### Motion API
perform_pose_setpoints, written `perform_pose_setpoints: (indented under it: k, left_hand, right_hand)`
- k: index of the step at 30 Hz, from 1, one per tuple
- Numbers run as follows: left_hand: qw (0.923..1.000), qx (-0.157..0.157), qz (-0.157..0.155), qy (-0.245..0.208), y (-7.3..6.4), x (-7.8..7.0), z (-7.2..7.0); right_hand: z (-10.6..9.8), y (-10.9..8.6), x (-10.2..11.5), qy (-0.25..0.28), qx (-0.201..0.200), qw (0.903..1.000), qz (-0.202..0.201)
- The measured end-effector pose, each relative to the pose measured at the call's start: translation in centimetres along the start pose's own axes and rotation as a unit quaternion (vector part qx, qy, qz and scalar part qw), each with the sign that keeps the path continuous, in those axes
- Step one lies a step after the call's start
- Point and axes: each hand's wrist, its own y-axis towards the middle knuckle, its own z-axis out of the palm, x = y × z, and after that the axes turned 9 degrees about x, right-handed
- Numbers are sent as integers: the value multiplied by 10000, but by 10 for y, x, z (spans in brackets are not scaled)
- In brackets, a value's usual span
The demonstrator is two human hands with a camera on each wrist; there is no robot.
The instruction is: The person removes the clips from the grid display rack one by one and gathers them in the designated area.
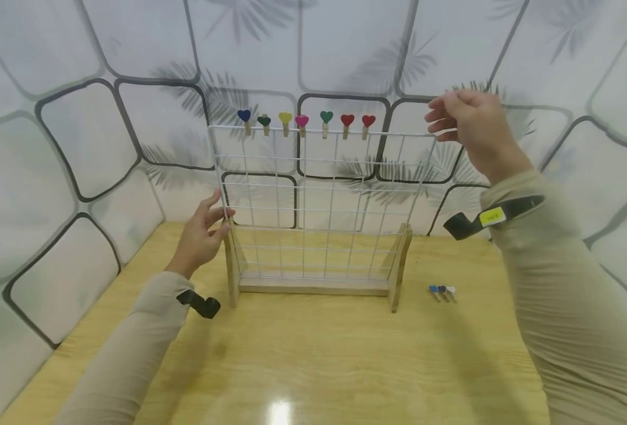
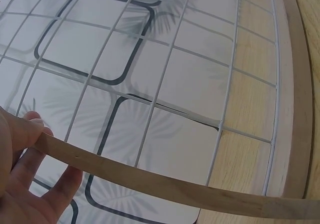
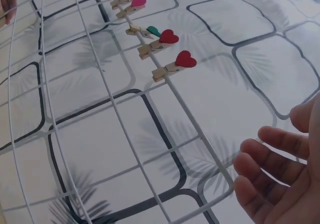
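Note:
A white wire grid [image 1: 393, 133] stands upright in a wooden stand [image 1: 313, 287] on the table. Along its top wire sits a row of several small wooden clothespins with heart tops, among them blue, green, yellow, pink and red; a red-heart clothespin [image 3: 165, 72] is rightmost. My left hand [image 1: 199, 236] grips the upper end of the stand's left post [image 2: 150, 177], thumb on one side and fingers on the other. Beside the grid's top right corner, my right hand [image 1: 475, 127] is raised with loosely bent fingers. Nothing shows in it in the right wrist view.
Three more clothespins [image 1: 442, 293], with blue, dark blue and white tops, lie together on the wooden table [image 1: 313, 366] to the right of the stand. Behind the grid, patterned cloth or paper [image 1: 345, 59] covers the back and sides.

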Motion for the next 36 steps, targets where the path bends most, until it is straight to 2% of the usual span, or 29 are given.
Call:
perform_pose_setpoints:
  k: [8, 17, 21, 26, 36]
  left_hand:
    - [10000, 14, -2, -68, 3, 0, 2]
    - [9999, 17, 89, -65, 3, -1, 1]
    - [9999, 14, 74, -67, 3, -3, 0]
    - [10000, 20, -8, -89, 1, -4, 1]
    - [10000, 2, 29, -46, 0, -3, 0]
  right_hand:
    - [23, 5, 7, -501, 177, 9985, 144]
    - [46, 11, 7, -599, 413, 9972, 155]
    - [55, 13, 6, -806, 516, 9951, 267]
    - [63, 15, 4, -1101, 600, 9910, 470]
    - [72, 21, 0, -1331, 699, 9860, 723]
